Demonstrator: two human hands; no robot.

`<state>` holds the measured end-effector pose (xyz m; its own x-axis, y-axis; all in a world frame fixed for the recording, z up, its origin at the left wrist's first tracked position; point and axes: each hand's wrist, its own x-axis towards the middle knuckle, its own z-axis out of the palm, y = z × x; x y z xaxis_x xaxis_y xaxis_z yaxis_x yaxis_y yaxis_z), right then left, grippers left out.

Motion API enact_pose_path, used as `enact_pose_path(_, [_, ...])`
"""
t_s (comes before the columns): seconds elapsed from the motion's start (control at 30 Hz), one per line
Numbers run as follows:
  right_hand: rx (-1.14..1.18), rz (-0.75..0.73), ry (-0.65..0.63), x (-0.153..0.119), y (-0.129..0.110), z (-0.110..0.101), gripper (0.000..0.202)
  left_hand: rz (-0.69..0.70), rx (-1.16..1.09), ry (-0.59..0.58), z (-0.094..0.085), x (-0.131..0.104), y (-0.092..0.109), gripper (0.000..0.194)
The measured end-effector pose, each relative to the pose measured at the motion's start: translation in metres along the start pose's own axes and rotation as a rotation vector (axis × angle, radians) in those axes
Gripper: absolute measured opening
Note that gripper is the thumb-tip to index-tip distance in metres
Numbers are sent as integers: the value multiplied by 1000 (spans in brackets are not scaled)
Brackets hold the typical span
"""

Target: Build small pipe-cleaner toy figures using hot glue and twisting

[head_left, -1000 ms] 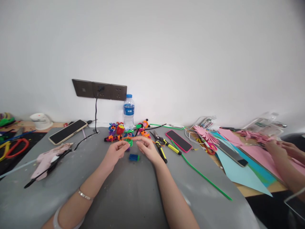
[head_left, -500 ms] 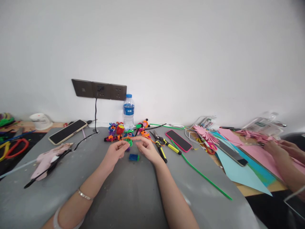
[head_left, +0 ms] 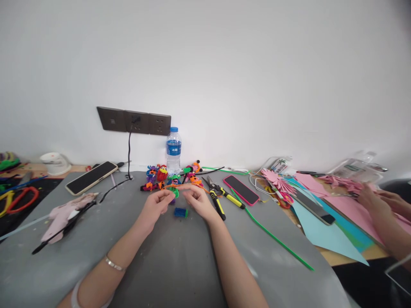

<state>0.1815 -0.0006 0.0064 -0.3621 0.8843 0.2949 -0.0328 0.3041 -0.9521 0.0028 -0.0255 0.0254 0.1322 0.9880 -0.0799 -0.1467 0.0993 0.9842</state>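
Observation:
My left hand is closed in a pinch on a small curled green pipe cleaner piece. Across from it, my right hand has its index finger reaching left along a thin orange pipe cleaner, its other fingers curled in. The orange strand runs between both hands; its exact grip is partly hidden. Below the fingers lies a short blue roll with a green end. Just beyond the hands stand several small colourful fuzzy figures.
Yellow-black pliers, a pink-cased phone and a long green pipe cleaner lie to the right. A water bottle stands by the wall. At left are another phone and a pink cloth-like item. A co-worker's hands handle pink paper.
My hands keep nearly the same pose around the green and orange pieces. At far right, the co-worker's hands have shifted slightly. The whole view has moved a touch.

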Motion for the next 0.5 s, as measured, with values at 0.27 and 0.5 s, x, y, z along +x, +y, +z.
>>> enact_pose_path(0.27, [-21,13,11,0,-7,1,33,1,-25,12,2,-1,3,41])
enact_pose_path(0.5, [-17,20,-3,-1,-6,1,33,9,-20,12,1,0,1,42])
